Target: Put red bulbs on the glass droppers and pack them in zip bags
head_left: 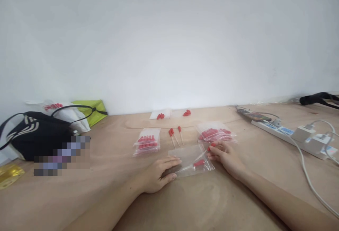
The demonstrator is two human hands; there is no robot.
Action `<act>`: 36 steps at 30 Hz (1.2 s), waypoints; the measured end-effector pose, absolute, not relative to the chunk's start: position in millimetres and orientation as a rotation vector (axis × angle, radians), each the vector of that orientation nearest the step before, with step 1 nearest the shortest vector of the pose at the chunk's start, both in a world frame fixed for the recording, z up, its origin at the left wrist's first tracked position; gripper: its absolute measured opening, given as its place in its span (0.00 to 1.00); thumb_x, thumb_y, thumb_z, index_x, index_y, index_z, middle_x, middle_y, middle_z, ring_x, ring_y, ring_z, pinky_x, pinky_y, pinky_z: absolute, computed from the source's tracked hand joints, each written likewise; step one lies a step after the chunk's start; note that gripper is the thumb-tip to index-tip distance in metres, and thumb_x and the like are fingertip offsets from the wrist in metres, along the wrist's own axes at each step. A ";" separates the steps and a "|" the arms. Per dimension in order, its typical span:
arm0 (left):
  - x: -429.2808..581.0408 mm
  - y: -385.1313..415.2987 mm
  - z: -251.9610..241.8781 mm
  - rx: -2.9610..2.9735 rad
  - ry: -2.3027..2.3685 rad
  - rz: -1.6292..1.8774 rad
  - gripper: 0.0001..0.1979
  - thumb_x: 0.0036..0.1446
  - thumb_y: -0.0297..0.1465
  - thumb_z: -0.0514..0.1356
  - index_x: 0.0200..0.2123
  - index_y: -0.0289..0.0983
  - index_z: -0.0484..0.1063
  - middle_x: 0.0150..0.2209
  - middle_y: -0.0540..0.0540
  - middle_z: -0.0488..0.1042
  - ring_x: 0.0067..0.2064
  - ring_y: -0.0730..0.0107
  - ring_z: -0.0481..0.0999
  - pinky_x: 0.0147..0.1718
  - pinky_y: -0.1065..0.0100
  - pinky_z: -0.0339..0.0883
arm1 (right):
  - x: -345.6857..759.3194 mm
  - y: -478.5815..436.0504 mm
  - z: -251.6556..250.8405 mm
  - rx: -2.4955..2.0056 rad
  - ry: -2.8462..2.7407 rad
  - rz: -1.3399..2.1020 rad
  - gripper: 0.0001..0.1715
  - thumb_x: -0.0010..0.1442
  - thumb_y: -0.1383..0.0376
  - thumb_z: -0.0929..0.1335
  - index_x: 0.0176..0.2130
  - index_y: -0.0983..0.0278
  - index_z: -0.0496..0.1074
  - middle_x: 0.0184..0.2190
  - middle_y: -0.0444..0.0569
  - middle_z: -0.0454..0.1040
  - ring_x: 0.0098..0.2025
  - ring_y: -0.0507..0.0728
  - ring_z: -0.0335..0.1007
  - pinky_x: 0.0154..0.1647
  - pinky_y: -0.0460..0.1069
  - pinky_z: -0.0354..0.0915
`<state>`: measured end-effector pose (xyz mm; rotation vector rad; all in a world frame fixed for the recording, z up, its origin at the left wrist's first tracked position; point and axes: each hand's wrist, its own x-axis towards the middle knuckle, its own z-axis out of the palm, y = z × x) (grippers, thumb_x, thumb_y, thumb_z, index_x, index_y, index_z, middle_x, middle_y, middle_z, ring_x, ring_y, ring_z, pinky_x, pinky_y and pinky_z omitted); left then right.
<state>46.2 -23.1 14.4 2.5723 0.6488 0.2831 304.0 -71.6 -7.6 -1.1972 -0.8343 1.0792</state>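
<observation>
A clear zip bag (186,156) lies flat on the table with a red-bulbed dropper (199,163) inside it. My left hand (161,172) holds the bag's left end, its thumb and fingers curved over the edge. At the bag's right, open-looking end, my right hand (225,157) pinches the red bulb of another dropper (212,146); its thin stem points left, toward or into the bag, and I cannot tell how far in it reaches. Just beyond the bag, several loose droppers (180,129) lie with their red bulbs away from me.
Filled bags of red-bulbed droppers are stacked left (146,141) and right (213,133). Farther back lie small bags with red bulbs (160,116). A power strip (275,129) with chargers, white cable (304,167) and phone (253,114) sits right; a black bag (39,135) sits left.
</observation>
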 end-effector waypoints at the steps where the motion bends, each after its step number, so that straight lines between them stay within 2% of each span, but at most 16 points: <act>1: 46.7 -23.4 15.2 2.569 0.653 0.285 0.20 0.57 0.33 0.51 0.54 0.43 0.58 0.55 0.47 0.61 0.56 0.64 0.58 0.54 0.59 0.52 | 305.6 -72.5 -7.2 -1.215 -0.903 1.102 0.19 0.42 0.59 0.70 0.29 0.62 0.57 0.21 0.39 0.68 0.21 0.48 0.67 0.22 0.44 0.65; 4: 48.0 -24.4 17.5 2.557 0.654 0.285 0.20 0.57 0.32 0.51 0.54 0.42 0.58 0.55 0.47 0.62 0.56 0.63 0.58 0.54 0.59 0.52 | 310.0 -73.0 -5.1 -1.291 -1.131 1.136 0.20 0.39 0.57 0.71 0.27 0.64 0.59 0.18 0.38 0.66 0.16 0.46 0.61 0.13 0.41 0.55; 9: 47.7 -24.1 17.3 2.558 0.631 0.288 0.20 0.57 0.33 0.51 0.54 0.43 0.58 0.55 0.48 0.61 0.56 0.63 0.59 0.54 0.59 0.52 | 309.7 -72.3 -4.8 -1.439 -1.351 1.134 0.18 0.42 0.57 0.70 0.27 0.63 0.58 0.11 0.33 0.60 0.12 0.45 0.55 0.10 0.39 0.48; 16: 48.9 -23.9 18.1 2.547 0.597 0.298 0.19 0.57 0.32 0.52 0.53 0.43 0.61 0.55 0.48 0.62 0.56 0.63 0.59 0.55 0.57 0.51 | 301.4 -74.6 -5.5 -1.345 -1.491 1.141 0.19 0.44 0.54 0.69 0.27 0.62 0.58 0.18 0.37 0.62 0.13 0.43 0.49 0.09 0.39 0.45; 21: 48.4 -23.7 17.0 2.556 0.598 0.295 0.18 0.57 0.32 0.51 0.52 0.43 0.62 0.55 0.47 0.62 0.56 0.64 0.59 0.55 0.58 0.49 | 305.1 -72.1 -3.6 -1.321 -1.657 1.146 0.22 0.48 0.49 0.64 0.20 0.65 0.62 0.14 0.37 0.55 0.14 0.44 0.46 0.12 0.40 0.45; 23: 47.6 -23.6 16.6 2.554 0.605 0.288 0.18 0.58 0.32 0.51 0.52 0.44 0.61 0.55 0.48 0.61 0.56 0.64 0.59 0.55 0.58 0.49 | 308.0 -70.9 -4.2 -1.310 -1.721 1.195 0.24 0.50 0.49 0.62 0.20 0.66 0.65 0.13 0.38 0.56 0.14 0.44 0.45 0.12 0.41 0.45; 27: 46.7 -23.6 16.9 2.545 0.604 0.286 0.19 0.58 0.33 0.51 0.53 0.46 0.60 0.56 0.49 0.60 0.56 0.63 0.58 0.55 0.56 0.49 | 308.8 -69.2 -7.2 -1.340 -1.646 1.221 0.20 0.48 0.50 0.65 0.25 0.66 0.70 0.18 0.41 0.65 0.15 0.44 0.48 0.13 0.41 0.48; 32: 46.7 -23.4 17.2 2.542 0.614 0.270 0.20 0.58 0.33 0.51 0.54 0.45 0.58 0.56 0.49 0.60 0.57 0.63 0.57 0.56 0.57 0.48 | 305.4 -69.0 -10.9 -1.377 -1.539 1.155 0.16 0.47 0.54 0.66 0.27 0.66 0.70 0.17 0.40 0.64 0.15 0.45 0.51 0.12 0.40 0.49; 36: 47.3 -22.8 16.8 2.565 0.606 0.267 0.18 0.57 0.33 0.51 0.53 0.45 0.61 0.55 0.49 0.60 0.56 0.63 0.58 0.56 0.57 0.48 | 310.1 -67.7 -3.5 -1.521 -1.603 1.045 0.13 0.48 0.59 0.63 0.23 0.65 0.70 0.15 0.41 0.64 0.13 0.46 0.51 0.12 0.42 0.50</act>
